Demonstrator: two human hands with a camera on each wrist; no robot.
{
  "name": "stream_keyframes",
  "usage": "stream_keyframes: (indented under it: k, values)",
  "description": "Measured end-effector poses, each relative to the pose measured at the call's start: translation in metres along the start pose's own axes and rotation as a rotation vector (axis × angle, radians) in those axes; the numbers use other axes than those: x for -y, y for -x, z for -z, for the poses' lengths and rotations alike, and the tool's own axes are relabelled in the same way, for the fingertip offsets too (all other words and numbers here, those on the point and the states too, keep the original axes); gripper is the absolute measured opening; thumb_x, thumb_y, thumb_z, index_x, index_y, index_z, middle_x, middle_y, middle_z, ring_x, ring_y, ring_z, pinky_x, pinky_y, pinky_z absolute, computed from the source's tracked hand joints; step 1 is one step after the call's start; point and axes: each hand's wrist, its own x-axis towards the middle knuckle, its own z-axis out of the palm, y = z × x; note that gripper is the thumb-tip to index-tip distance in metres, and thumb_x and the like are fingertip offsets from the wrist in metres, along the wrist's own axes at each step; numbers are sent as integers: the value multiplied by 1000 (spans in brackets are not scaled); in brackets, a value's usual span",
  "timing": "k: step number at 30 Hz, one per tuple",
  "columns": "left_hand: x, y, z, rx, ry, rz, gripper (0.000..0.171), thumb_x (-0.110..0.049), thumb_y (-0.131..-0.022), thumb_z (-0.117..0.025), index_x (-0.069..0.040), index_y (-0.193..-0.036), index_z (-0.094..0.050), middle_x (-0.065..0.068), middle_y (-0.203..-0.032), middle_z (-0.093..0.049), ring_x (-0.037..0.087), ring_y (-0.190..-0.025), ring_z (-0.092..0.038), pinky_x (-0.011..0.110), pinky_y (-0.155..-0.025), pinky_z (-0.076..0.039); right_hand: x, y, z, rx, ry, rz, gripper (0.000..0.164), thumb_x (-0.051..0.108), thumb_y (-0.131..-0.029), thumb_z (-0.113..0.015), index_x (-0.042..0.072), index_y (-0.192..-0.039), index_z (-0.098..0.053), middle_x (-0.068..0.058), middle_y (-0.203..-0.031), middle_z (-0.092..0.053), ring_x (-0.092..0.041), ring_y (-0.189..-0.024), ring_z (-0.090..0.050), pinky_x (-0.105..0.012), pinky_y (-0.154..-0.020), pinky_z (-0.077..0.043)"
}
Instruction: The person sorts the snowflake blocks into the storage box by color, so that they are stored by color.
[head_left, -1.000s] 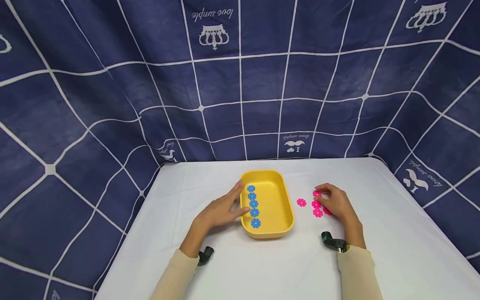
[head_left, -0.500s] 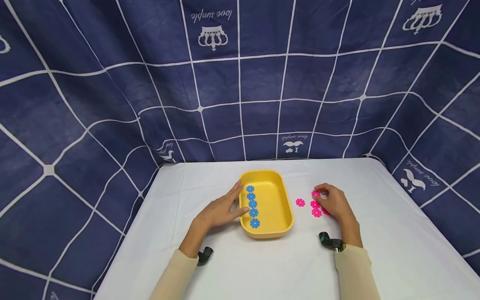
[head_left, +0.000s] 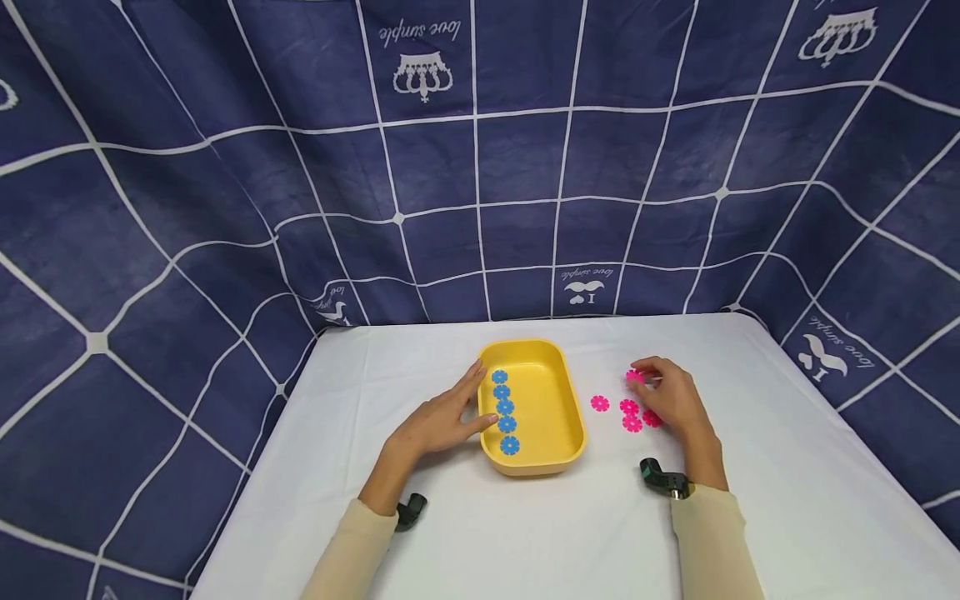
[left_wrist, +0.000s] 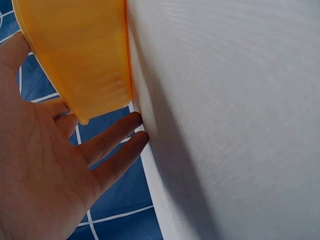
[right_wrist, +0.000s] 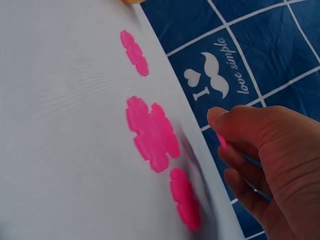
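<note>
In the head view a yellow tray (head_left: 543,417) holds a column of several blue notched plastic discs (head_left: 506,407) along its left side. My left hand (head_left: 442,421) rests against the tray's left edge, fingers spread and mostly straight. Its thumb and some fingertips touch the rim, while the other two fingers reach to the white cloth in the left wrist view. My right hand (head_left: 675,396) pinches a pink notched disc (right_wrist: 222,140) between thumb and fingers, raised over the table. Below it, several loose pink discs (head_left: 632,423) lie flat, two of them overlapping in the right wrist view.
A white cloth (head_left: 480,542) covers the table. One pink disc (head_left: 600,403) lies apart, between the tray and the other pink discs. A dark blue checked curtain (head_left: 517,158) stands behind the table and along both sides.
My right hand has picked up one pink disc from the group and moved slightly up and away from the others. My left hand stays at the tray. The head view has shifted slightly.
</note>
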Motion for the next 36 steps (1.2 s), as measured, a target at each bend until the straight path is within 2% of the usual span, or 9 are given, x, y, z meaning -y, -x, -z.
stream_keyframes:
  k: [6, 13, 19, 29, 36]
  values:
    - [1, 2, -1, 0, 1, 3, 99, -77, -99, -53, -26, -175, -15, -17, -180, -2, 26, -159, -37, 56, -122, -41, 10, 2, 7, -18, -38, -25, 40, 13, -98, -78, 1, -136, -68, -25, -130, -67, -46, -119, -64, -62, -104, -54]
    - [1, 3, -2, 0, 8, -12, 100, -78, -99, -52, -24, -175, -15, -14, -181, -3, 26, -159, -36, 55, -122, -41, 20, 2, 17, -80, -25, 15, 39, 11, -97, -80, -1, -133, -69, -26, -124, -73, -46, -117, -66, -62, -104, -54]
    - [1, 3, -2, 5, 8, -19, 101, -78, -99, -51, -23, -175, -14, -12, -181, -4, 26, -159, -36, 54, -123, -41, 26, 2, 21, -111, -23, 45, 39, 14, -98, -81, -1, -132, -69, -25, -125, -73, -47, -119, -66, -63, -104, -54]
    - [0, 2, 0, -1, 1, -2, 99, -78, -99, -52, -24, -175, -16, -14, -181, -4, 27, -158, -38, 57, -121, -42, 35, -1, 25, -113, -7, 43, 39, 15, -99, -80, 0, -133, -70, -26, -127, -72, -47, -120, -66, -63, -104, -54]
    - [0, 1, 1, -2, -2, -8, 99, -78, -100, -52, -24, -175, -15, -14, -181, -4, 27, -158, -39, 57, -120, -43, 43, -4, 20, -94, -11, 55, 39, 12, -97, -81, 0, -133, -70, -25, -126, -72, -46, -121, -66, -62, -104, -55]
